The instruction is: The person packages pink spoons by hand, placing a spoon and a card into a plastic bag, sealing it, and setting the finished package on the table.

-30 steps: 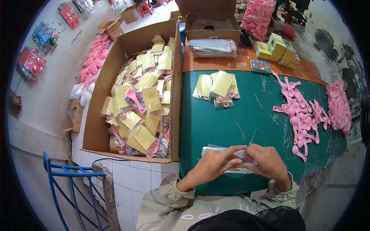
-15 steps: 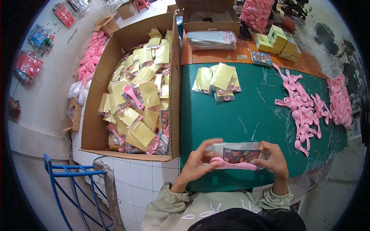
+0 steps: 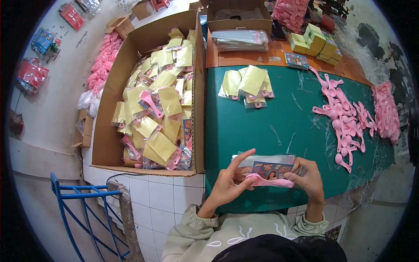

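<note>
While along packet's (image 3: 274,167) edge, spoon (image 3: 271,181) between fingers (image 3: 298,175).

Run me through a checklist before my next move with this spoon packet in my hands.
1. Grip: left hand and right hand both hold the packet at its ends: ok.
2. Printed card faces up in the packet: ok.
3. Pink spoon lies along the packet's near edge; fully inside: cannot tell.
4. Packet opening sealed: cannot tell.
5. Cardboard box on the left stands open: ok.
</note>
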Demonstrator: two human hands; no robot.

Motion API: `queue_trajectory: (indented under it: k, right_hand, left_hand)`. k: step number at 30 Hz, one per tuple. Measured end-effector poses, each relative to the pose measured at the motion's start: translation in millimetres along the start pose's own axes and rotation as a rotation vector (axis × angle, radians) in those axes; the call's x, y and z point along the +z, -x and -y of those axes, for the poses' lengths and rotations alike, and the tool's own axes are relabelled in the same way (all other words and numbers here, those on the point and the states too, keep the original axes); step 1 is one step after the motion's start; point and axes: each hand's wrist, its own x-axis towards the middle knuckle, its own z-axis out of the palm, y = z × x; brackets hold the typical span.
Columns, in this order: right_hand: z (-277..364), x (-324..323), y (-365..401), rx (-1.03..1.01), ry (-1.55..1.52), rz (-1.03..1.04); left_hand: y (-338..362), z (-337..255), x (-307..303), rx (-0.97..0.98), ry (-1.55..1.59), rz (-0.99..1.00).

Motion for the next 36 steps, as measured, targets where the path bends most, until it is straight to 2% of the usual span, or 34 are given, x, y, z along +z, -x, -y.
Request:
queue_trajectory:
  k: [3,6,7,9,10,12,13,15,16,18,19,20,23,29,32,36]
  right_hand:
    - [16.0,10.8,2.4,0.071,-0.065,-0.071]
    - [1.4,0.0,3.8,0.024,0.089,-0.021]
    - [1.0,-0.1,5.6,0.026,0.121,-0.069]
    - [11.3,5.7,6.4,0.031,0.185,-0.164]
    - [9.2,6.4,4.7,-0.083,0.251,-0.224]
    - [3.5,8.8,0.8,-0.308,0.381,-0.342]
    - [7.1,10.7,-0.2,-0.338,0.396,-0.280]
    - [21.6,17.6,-1.2,-0.396,0.424,-0.146]
    - [22.4,17.8,-0.7,-0.433,0.508,-0.015]
    - [22.2,18.0,0.8,-0.502,0.672,0.245]
    - [17.4,18.3,2.5,-0.440,0.620,0.297]
    - [14.2,19.5,4.4,-0.423,0.647,0.271]
    - [4.8,29.7,7.6,-0.402,0.725,0.219]
    - [-8.0,71.1,-1.0,-0.459,0.730,0.147]
    - [-8.4,74.6,-4.3,-0.455,0.699,0.208]
    - [-4.9,70.8,-4.6,-0.567,0.774,0.262]
  left_hand:
    - [1.5,1.6,2.6,-0.009,-0.023,-0.041]
    - [2.5,-0.9,6.1,-0.056,-0.033,-0.063]
    - [2.7,-1.9,7.4,-0.079,-0.028,-0.067]
    - [0.3,6.7,9.4,0.158,-0.178,-0.171]
    - [-1.2,12.0,10.2,0.277,-0.252,-0.221]
    - [2.2,22.7,12.4,0.297,-0.348,-0.241]
    - [4.8,26.9,13.9,0.307,-0.398,-0.251]
    - [9.4,33.7,21.8,0.079,0.028,-0.060]
    - [11.5,36.5,24.3,-0.033,0.243,0.032]
    - [16.4,40.8,22.9,-0.113,0.279,0.039]
    - [18.9,42.3,21.7,-0.144,0.279,0.022]
    - [21.4,43.4,20.9,-0.179,0.282,0.005]
    - [30.5,39.7,17.2,-0.191,0.033,0.003]
    - [30.9,48.9,7.9,-0.110,-0.038,0.005]
    - [31.5,38.3,7.8,-0.106,-0.021,0.016]
    - [31.1,32.8,10.0,-0.091,0.147,0.004]
